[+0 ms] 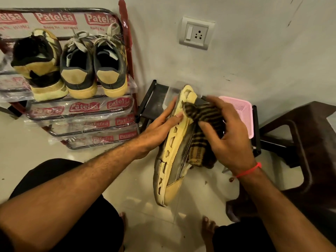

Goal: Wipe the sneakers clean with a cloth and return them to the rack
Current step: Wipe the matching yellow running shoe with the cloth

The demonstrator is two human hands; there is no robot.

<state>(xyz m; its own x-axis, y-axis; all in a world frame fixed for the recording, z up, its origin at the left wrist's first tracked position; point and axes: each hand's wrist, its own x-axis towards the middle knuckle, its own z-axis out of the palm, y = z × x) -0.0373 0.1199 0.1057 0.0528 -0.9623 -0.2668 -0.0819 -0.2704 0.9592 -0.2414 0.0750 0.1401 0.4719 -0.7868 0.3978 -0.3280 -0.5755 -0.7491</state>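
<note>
nearest the camera are the person's dark-clad knees and bare toes on the pale tiled floor [27, 142], and just beyond them the sneaker [174, 157] is held up off the floor, turned on its side so the cream cut-out sole faces left and the heel points back toward the person. the left hand [161, 124] lies along the sole with fingers nearly straight, pressing and steadying it rather than curling round. the right hand [227, 131], a red thread at its wrist, is bunched around the striped cloth [201, 122] and presses it against the upper near the toe. the shoe looks light and fairly stiff through the sole but soft in the upper, so it should be braced by the sole's edge or the heel, where it will not fold; the scuffed grey side panel looks the dirtiest part. the cloth is limp and will need to stay wadded to rub with any force. behind the hands stand a dark stool frame and a pink basket [241, 110], with a brown plastic chair [300, 135] to the right. farther left, the rack [127, 51] holds three other sneakers [78, 70] heel-out on its top shelf, with room judged left beside them for this one. a wall socket [196, 33] sits above.
</note>
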